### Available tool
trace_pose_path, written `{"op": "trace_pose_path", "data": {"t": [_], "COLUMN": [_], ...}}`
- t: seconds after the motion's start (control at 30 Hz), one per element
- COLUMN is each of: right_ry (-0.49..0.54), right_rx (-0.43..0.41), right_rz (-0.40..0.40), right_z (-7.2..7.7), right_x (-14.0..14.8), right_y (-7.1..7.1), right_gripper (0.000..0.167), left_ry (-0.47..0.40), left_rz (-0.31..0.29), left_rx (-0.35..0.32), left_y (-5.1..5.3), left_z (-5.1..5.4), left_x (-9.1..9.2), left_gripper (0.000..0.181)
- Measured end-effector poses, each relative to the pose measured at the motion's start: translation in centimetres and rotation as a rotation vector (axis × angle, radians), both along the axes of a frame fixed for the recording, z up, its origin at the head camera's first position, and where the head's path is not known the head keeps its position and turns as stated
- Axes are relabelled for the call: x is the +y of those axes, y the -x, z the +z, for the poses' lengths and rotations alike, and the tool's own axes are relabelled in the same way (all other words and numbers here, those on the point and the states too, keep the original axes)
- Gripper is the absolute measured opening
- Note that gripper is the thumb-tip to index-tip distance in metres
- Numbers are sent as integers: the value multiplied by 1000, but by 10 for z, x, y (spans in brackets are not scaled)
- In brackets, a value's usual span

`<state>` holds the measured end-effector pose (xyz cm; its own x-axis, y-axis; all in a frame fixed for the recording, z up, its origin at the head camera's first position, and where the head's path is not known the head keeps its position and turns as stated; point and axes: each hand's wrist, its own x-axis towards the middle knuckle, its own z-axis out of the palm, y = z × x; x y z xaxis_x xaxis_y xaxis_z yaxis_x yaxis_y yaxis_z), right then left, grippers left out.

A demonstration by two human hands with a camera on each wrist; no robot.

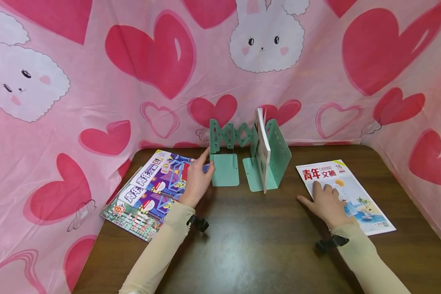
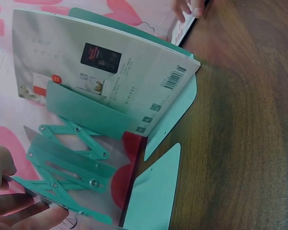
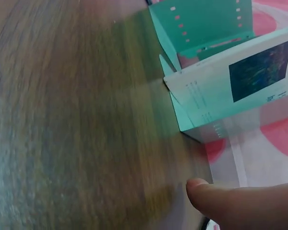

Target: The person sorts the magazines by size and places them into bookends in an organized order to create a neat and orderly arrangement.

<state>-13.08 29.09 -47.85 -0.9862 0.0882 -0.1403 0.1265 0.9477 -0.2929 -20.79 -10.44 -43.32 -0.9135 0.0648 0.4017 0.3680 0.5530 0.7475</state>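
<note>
A green expandable bookend (image 1: 225, 170) stands at the back middle of the table, its lattice stretched between upright plates. My left hand (image 1: 198, 179) holds its left end plate, thumb on one side and fingers on the other, as the left wrist view shows at the plate's edge (image 2: 57, 207). One magazine (image 1: 263, 151) stands upright, slightly tilted, against the right section; its back cover (image 2: 129, 72) faces the left wrist camera. My right hand (image 1: 328, 204) rests over a flat magazine (image 1: 364, 200) at the right, thumb (image 3: 211, 199) stretched out to the side.
Several overlapping magazines (image 1: 143, 192) lie at the table's left, beside and partly under my left hand. Pink cloth (image 1: 213, 61) with hearts and rabbits hangs behind and at both sides of the brown table (image 1: 253, 245).
</note>
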Motion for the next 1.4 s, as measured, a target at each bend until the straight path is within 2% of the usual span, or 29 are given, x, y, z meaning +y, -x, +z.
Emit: {"op": "trace_pose_path", "data": {"t": [0.1,0.2,0.4,0.63,0.87,1.1,1.23,1.4], "right_ry": [0,-1,4,-11,-10,-2,5,-37], "right_rx": [-46,-77,-61,-90,-114,-149,-119,-38], "right_rz": [-22,-39,-5,14,-44,-83,-73,-36], "right_z": [-2,-4,-1,7,6,5,2,1], "right_x": [2,4,14,22,14,5,6,11], "right_y": [1,2,3,6,12,13,11,5], "right_gripper": [102,102,81,77,62,81,78,67], "left_ry": [1,3,4,7,15,18,18,12], "left_rz": [3,1,-4,-11,-12,-13,-12,-9], "left_rx": [-3,-2,-2,-16,-27,-19,-19,-8], "left_y": [-1,-1,0,0,0,0,-1,-1], "left_z": [0,0,0,-1,1,1,0,0], "left_x": [0,0,-1,-2,-2,-2,-3,-2], "left_gripper": [52,52,53,52,54,54,54,53]}}
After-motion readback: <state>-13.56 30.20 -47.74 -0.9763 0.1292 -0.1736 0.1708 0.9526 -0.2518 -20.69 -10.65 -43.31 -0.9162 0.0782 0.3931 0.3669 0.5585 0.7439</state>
